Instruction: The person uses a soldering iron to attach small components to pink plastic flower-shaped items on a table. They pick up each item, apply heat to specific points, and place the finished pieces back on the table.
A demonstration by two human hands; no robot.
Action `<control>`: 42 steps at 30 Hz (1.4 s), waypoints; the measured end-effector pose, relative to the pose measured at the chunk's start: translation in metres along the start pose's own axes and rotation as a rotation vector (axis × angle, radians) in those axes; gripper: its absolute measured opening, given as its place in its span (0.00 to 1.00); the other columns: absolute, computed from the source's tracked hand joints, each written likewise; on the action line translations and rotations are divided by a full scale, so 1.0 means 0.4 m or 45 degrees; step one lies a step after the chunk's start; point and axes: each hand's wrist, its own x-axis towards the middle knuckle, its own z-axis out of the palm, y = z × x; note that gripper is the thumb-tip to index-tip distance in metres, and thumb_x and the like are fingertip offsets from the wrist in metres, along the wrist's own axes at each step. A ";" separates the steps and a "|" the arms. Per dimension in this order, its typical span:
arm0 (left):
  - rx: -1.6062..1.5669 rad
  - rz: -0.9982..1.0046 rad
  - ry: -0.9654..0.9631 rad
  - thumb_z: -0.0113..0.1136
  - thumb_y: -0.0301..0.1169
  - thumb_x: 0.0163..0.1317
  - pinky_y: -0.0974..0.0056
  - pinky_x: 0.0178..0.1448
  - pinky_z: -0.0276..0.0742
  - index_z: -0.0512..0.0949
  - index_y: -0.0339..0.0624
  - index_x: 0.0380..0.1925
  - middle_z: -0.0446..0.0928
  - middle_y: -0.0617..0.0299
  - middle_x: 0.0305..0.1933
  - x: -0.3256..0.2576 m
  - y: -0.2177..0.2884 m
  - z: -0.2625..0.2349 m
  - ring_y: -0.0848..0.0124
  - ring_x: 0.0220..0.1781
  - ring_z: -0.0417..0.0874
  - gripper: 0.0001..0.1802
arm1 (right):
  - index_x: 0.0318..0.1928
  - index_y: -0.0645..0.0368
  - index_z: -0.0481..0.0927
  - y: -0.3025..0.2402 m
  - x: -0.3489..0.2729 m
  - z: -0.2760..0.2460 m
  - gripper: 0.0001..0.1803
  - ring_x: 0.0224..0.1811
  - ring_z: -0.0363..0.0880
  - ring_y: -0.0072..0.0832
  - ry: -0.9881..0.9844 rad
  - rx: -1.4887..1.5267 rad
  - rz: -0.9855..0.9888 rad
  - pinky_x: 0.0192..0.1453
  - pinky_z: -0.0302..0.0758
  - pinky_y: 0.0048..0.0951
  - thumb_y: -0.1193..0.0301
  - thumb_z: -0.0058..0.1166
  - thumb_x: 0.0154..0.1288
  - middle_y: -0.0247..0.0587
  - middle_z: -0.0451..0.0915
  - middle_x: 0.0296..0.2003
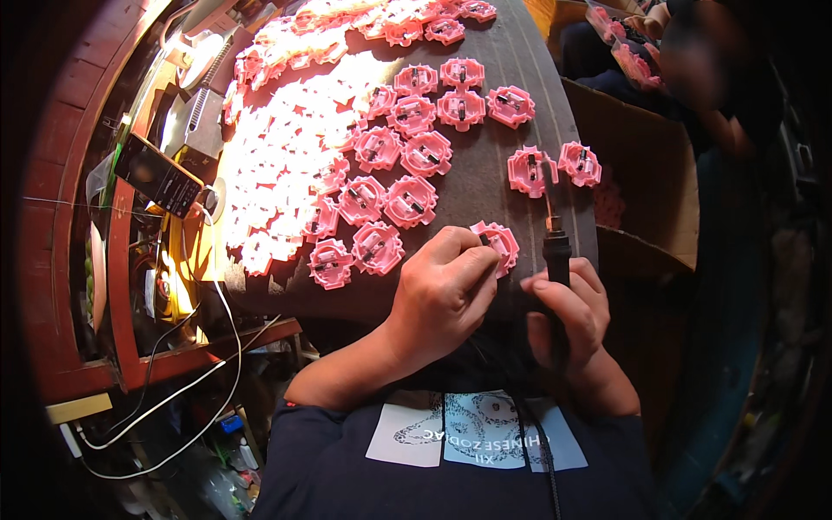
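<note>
Head view: right hand (576, 308) grasps a soldering iron (557, 253); left hand (442, 286), fingers clenched, is at a pink part (506, 249) near the front edge of the bench (484, 186).

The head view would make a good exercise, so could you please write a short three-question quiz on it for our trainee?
1. Which hand's grip holds the black-handled soldering iron?
2. True or false: the cardboard box stands to the left of the grey work surface.
3. Which is nearest the grip of the left hand? A) white cable B) pink part C) red wooden frame

Key:
1. The right hand.
2. False: the cardboard box is to the right of the grey work surface.
3. B.
</note>
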 end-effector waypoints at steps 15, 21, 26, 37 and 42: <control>0.181 0.033 -0.158 0.70 0.16 0.61 0.58 0.42 0.83 0.86 0.37 0.41 0.82 0.53 0.38 0.020 0.017 -0.018 0.57 0.39 0.86 0.09 | 0.49 0.59 0.84 -0.039 -0.020 -0.117 0.14 0.27 0.75 0.33 -0.085 0.110 0.034 0.29 0.71 0.33 0.62 0.66 0.71 0.39 0.78 0.30; 0.210 0.018 -0.164 0.70 0.16 0.61 0.57 0.42 0.83 0.85 0.37 0.40 0.82 0.53 0.38 0.021 0.025 -0.018 0.56 0.38 0.86 0.09 | 0.47 0.59 0.85 -0.044 -0.025 -0.113 0.16 0.26 0.75 0.34 -0.085 0.117 0.047 0.28 0.70 0.33 0.71 0.65 0.57 0.38 0.78 0.29; 0.218 0.025 -0.136 0.70 0.16 0.61 0.57 0.41 0.82 0.85 0.37 0.40 0.81 0.53 0.38 0.017 0.024 -0.017 0.56 0.37 0.86 0.09 | 0.45 0.59 0.85 -0.039 -0.022 -0.107 0.16 0.26 0.74 0.34 -0.095 0.123 0.040 0.29 0.70 0.34 0.72 0.65 0.55 0.39 0.77 0.29; 0.197 0.024 -0.127 0.70 0.16 0.61 0.58 0.39 0.82 0.85 0.36 0.39 0.81 0.54 0.37 0.020 0.025 -0.014 0.58 0.36 0.86 0.08 | 0.45 0.59 0.85 -0.042 -0.020 -0.109 0.17 0.25 0.74 0.34 -0.102 0.108 0.038 0.28 0.69 0.34 0.73 0.65 0.52 0.39 0.77 0.28; 0.200 0.026 -0.123 0.70 0.16 0.61 0.58 0.38 0.81 0.85 0.36 0.39 0.80 0.54 0.36 0.020 0.023 -0.014 0.58 0.35 0.85 0.08 | 0.45 0.59 0.85 -0.041 -0.018 -0.111 0.17 0.25 0.74 0.34 -0.115 0.101 0.032 0.28 0.69 0.34 0.73 0.65 0.52 0.38 0.77 0.28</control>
